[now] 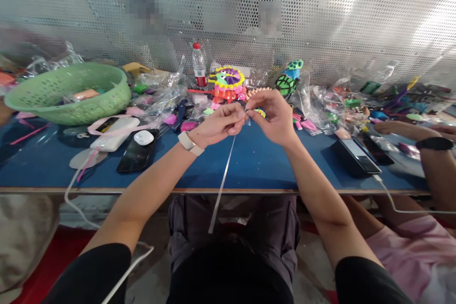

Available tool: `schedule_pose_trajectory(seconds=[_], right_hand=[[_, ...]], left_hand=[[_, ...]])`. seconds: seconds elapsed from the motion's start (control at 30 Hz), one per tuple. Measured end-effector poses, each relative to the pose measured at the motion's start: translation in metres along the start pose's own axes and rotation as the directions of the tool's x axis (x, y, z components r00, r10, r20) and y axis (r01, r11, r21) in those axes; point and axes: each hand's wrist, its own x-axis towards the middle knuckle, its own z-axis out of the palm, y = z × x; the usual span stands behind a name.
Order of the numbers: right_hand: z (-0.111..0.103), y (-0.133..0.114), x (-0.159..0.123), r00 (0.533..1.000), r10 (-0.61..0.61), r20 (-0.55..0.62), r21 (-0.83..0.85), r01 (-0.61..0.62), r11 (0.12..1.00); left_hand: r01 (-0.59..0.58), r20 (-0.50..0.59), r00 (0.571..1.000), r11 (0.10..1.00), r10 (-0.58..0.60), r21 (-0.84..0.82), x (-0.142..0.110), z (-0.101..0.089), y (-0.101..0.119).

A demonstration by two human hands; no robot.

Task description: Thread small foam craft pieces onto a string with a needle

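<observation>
My left hand [228, 122] is closed, with its fingertips pinched together above the middle of the table. From it hangs a thin, pale, translucent strip [224, 178], reaching down past the table's front edge. Facing it, my right hand [273, 116] pinches thumb and forefinger at nearly the same spot. Whatever sits between those right fingertips is too small to make out. Just behind the hands are colourful foam-like figures: a yellow-rimmed purple one [231, 77] and a green one with black lines [286, 85].
A green basket [71, 116] stands at left, near a phone [137, 154] and a white power bank [114, 137]. A red-capped bottle [199, 64] and plastic bags [167, 90] line the back. At right, a co-worker's hand [402, 128] is beside a black device [356, 156].
</observation>
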Motion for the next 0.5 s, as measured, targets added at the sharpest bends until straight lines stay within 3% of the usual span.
schedule_pose_trajectory(seconds=[0.13,0.3,0.5], right_hand=[[-0.003,0.005,0.006,0.990,0.132,-0.038,0.075,-0.129,0.989],[-0.010,0.006,0.009,0.929,0.350,0.116,0.154,-0.365,0.918],[0.002,-0.010,0.004,0.940,0.332,0.083,0.177,-0.341,0.923]], left_hand=[[-0.173,-0.137,0.967,0.948,0.215,0.268,0.001,-0.009,0.003],[-0.263,-0.145,0.911,0.817,0.385,0.513,-0.004,-0.009,0.011],[-0.288,-0.120,0.876,0.706,0.467,0.646,-0.012,0.002,0.019]])
